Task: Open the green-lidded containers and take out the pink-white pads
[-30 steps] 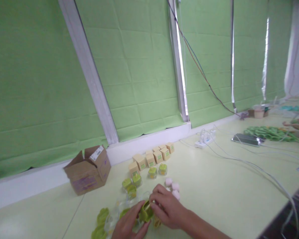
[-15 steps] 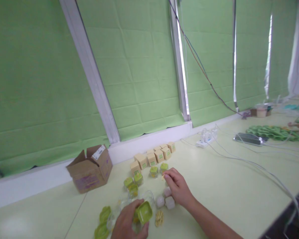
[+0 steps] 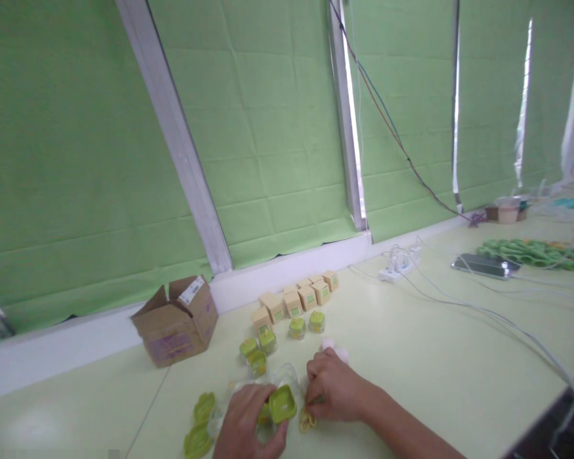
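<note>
And here's the left hand [image 3: 247,422], gripping a square green lid [image 3: 282,404] between fingers and thumb, hollow side facing up toward the camera, just above the near part of the counter [image 3: 406,363]! Over to the right hand [image 3: 335,387]: fingertips bunched right down at a little yellow bundle [image 3: 308,420], and whether they've pinched any of it, I can't tell. Clear plastic containers [image 3: 286,376] sit just behind that lid, pinkish-white pieces [image 3: 341,354] peek out beyond the right hand, and two more green pieces [image 3: 198,440] lie to the left. Further back, green-topped jars [image 3: 297,328] stand before a cluster of small tan boxes [image 3: 308,298], with an open cardboard carton [image 3: 179,335] off to their left
</note>
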Motion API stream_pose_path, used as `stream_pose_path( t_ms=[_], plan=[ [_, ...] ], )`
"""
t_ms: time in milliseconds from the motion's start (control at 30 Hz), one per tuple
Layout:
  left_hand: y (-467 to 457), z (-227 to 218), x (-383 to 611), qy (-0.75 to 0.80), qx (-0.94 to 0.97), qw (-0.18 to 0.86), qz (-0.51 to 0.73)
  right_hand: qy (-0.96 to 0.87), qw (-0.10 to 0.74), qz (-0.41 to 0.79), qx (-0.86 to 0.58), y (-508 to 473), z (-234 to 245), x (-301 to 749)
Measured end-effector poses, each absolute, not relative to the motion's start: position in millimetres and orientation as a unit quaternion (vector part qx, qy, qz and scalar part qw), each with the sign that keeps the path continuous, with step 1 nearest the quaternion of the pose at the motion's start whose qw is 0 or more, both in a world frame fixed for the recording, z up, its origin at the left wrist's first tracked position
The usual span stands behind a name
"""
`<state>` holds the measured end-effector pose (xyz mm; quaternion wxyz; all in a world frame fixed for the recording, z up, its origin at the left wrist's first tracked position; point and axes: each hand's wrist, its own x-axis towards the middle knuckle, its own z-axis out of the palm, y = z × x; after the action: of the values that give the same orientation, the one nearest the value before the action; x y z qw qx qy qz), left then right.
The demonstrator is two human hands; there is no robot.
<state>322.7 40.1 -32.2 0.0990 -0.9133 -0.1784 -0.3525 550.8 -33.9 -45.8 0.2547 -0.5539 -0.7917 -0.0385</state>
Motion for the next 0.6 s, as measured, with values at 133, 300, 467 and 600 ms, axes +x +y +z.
stream_pose_path(
  t_ms=[133, 300, 467, 600],
  plan=[
    [38, -33, 326, -0.157, -0.930, 0.088, -0.319, -0.787, 0.232, -0.023, -0.571, -32, -43, 554],
    [37, -32, 327, -0.153, -0.943, 0.092, -0.281, -0.743, 0.279, -0.022, -0.608, -35, -36, 557],
    [37, -33, 325, -0.183, -0.951, 0.078, -0.235, -0.713, 0.302, -0.015, -0.633, -37, -33, 560],
    [36, -35, 325, -0.232, -0.948, 0.069, -0.206, -0.705, 0.306, -0.011, -0.640, -36, -34, 561]
  ],
)
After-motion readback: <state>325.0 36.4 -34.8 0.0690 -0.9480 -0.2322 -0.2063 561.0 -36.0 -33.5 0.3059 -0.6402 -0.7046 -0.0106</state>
